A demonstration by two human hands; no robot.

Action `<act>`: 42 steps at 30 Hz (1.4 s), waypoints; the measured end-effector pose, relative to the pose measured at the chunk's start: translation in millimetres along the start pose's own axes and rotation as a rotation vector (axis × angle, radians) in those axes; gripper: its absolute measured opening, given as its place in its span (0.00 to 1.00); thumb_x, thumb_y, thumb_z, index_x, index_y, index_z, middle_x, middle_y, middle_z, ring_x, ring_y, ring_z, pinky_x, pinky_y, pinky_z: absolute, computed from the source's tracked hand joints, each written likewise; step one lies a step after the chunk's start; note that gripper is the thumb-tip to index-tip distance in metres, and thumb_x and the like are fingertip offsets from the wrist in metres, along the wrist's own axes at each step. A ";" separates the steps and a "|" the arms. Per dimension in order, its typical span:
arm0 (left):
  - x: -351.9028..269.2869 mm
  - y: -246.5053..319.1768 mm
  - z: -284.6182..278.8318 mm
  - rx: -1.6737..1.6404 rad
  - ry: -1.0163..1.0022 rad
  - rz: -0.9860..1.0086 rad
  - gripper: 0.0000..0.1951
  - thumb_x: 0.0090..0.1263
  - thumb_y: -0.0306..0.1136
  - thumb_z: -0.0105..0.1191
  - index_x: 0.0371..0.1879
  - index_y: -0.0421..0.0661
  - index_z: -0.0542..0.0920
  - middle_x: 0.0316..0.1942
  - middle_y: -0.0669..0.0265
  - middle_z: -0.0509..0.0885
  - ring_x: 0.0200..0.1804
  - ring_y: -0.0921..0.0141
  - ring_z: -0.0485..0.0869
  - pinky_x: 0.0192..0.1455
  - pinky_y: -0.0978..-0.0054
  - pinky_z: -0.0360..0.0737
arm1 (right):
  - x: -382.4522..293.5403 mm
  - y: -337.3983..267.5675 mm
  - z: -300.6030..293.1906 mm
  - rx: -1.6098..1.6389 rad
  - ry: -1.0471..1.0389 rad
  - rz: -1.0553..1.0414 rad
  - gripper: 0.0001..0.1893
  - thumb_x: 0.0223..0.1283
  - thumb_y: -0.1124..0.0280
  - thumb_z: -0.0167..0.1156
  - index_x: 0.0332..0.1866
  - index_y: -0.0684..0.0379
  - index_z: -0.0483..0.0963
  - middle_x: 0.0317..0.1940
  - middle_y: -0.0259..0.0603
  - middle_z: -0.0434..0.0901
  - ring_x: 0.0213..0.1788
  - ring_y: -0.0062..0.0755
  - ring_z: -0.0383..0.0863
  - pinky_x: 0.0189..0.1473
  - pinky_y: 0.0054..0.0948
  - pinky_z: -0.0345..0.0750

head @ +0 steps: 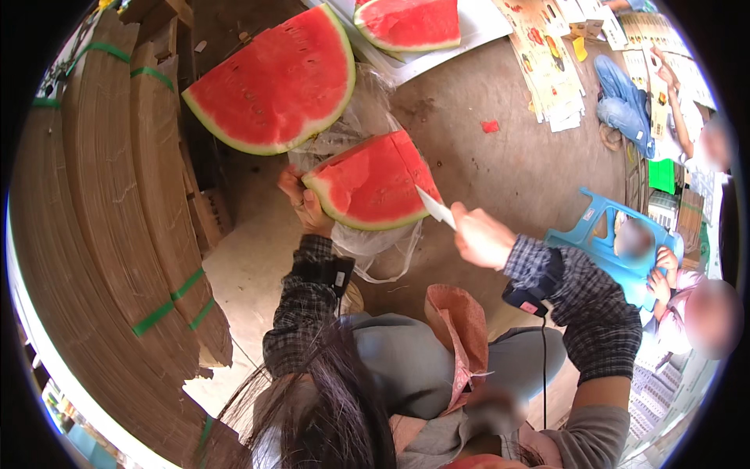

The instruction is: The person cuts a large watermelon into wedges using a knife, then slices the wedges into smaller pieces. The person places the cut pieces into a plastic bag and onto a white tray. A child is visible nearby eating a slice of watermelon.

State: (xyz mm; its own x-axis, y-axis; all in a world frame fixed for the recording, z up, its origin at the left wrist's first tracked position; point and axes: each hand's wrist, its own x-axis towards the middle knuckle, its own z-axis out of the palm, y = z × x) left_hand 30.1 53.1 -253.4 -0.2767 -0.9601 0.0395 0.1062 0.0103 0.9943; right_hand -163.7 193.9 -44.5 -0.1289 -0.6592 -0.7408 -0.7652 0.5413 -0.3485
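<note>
A cut watermelon piece (375, 182) rests over clear plastic bags (375, 243) in front of me. My left hand (307, 202) grips its rind at the left end. In my right hand (483, 234) is a knife (435, 206), its blade against the red flesh near the piece's right end, beside a cut line. A larger watermelon wedge (281, 88) lies beyond, up and to the left. Another piece (413, 23) sits on a white foam board or tray (480, 29) at the top.
Stacks of flattened cardboard (105, 193) bound with green straps stand at left. A blue plastic stool (586, 228) is at right, with a person (674, 305) beside it. Another person (627, 111) sits at upper right near printed cardboard sheets (548, 58). A red scrap (490, 126) lies on the floor.
</note>
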 end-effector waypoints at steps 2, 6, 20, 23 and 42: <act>-12.0 8.0 6.6 -0.028 0.027 -0.062 0.30 0.68 0.51 0.42 0.59 0.39 0.59 0.52 0.51 0.67 0.52 0.60 0.71 0.54 0.66 0.68 | 1.9 -1.3 15.0 -0.055 0.073 0.039 0.11 0.46 0.82 0.52 0.34 0.72 0.61 0.20 0.62 0.75 0.27 0.60 0.78 0.29 0.47 0.75; -26.9 31.4 2.4 0.449 -0.124 -0.082 0.36 0.68 0.54 0.39 0.64 0.35 0.53 0.58 0.51 0.65 0.57 0.61 0.70 0.59 0.67 0.67 | 7.2 9.4 20.5 0.000 0.090 0.035 0.13 0.44 0.82 0.53 0.34 0.72 0.59 0.19 0.60 0.74 0.28 0.59 0.78 0.29 0.46 0.76; -16.1 26.3 26.0 -0.664 0.225 -0.379 0.24 0.68 0.49 0.39 0.49 0.39 0.68 0.50 0.55 0.73 0.54 0.62 0.71 0.60 0.63 0.67 | 6.2 -36.4 -12.4 -0.193 0.207 -0.046 0.07 0.57 0.75 0.42 0.34 0.68 0.66 0.20 0.54 0.77 0.26 0.53 0.80 0.29 0.42 0.78; -14.7 33.9 22.6 -0.437 0.240 -0.331 0.20 0.67 0.45 0.38 0.43 0.39 0.72 0.48 0.56 0.74 0.54 0.62 0.71 0.61 0.63 0.65 | 12.7 -45.0 -22.7 -0.417 0.215 -0.106 0.09 0.55 0.75 0.47 0.33 0.70 0.70 0.20 0.51 0.78 0.25 0.47 0.81 0.28 0.38 0.80; -12.8 23.8 28.5 -0.496 0.338 -0.430 0.20 0.69 0.38 0.30 0.35 0.37 0.77 0.41 0.59 0.79 0.50 0.63 0.74 0.58 0.67 0.66 | -55.5 36.2 114.9 -0.263 0.380 0.190 0.08 0.52 0.79 0.50 0.36 0.64 0.60 0.23 0.53 0.76 0.24 0.54 0.79 0.25 0.45 0.76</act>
State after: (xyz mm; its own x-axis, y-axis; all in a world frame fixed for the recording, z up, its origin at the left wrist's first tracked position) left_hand 9.0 73.6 -227.4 -0.0907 -0.8854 -0.4560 0.4962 -0.4372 0.7501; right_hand -111.8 310.0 -82.0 -0.4651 -0.7317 -0.4983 -0.8326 0.5528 -0.0344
